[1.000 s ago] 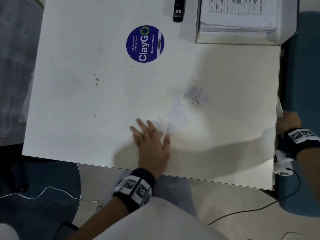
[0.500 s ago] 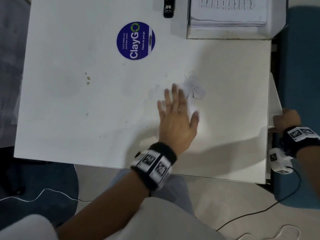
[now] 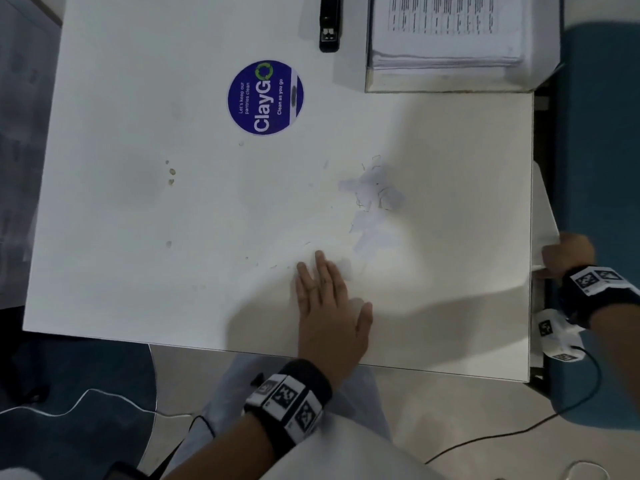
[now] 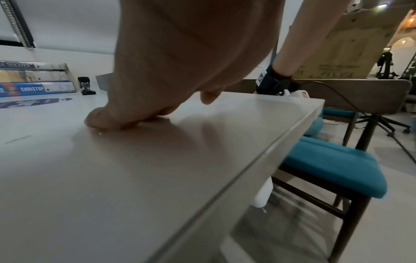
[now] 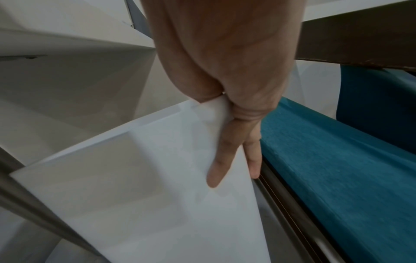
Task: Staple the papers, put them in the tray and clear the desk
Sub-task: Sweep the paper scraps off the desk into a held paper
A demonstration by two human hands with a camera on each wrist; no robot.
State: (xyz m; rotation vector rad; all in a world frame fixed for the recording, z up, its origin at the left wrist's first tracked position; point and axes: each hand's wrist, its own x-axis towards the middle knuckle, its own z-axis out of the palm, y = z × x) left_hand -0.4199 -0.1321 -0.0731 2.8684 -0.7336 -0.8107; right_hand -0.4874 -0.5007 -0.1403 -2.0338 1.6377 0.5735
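Two hands at work: one sweeps the desk (image 3: 138,237), the other waits at its right edge.
Stains: a few small spots mark the left part of the desk, well apart from everything else.
Sticker: a round blue ClayGo sticker (image 3: 265,97) lies flat near the far side.
Stapler: the black stapler (image 3: 330,24) rests at the far edge, just left of the tray, untouched.
Left hand: the left hand (image 3: 329,306) lies flat near the front edge, fingers straight and close together, thumb spread, pressing the surface and holding nothing.
Scraps: torn paper bits and loose staples (image 3: 374,195) lie scattered just beyond the fingertips.
Tray: the tray (image 3: 540,57) at the far right corner already holds the stack of printed papers (image 3: 446,29).
Right hand: the right hand (image 5: 225,71) pinches a blank sheet (image 5: 168,169) beside the desk's right edge, two fingers lying straight along it.
Step in hand: clearing the desk, by my reading; stapling and filing look done.
Next move: likely a flat sweep rightward, pushing the scraps over the edge onto the sheet held as a catcher.
Hard to make out: staple count, whether the papers are stapled, and the blurred tray top.
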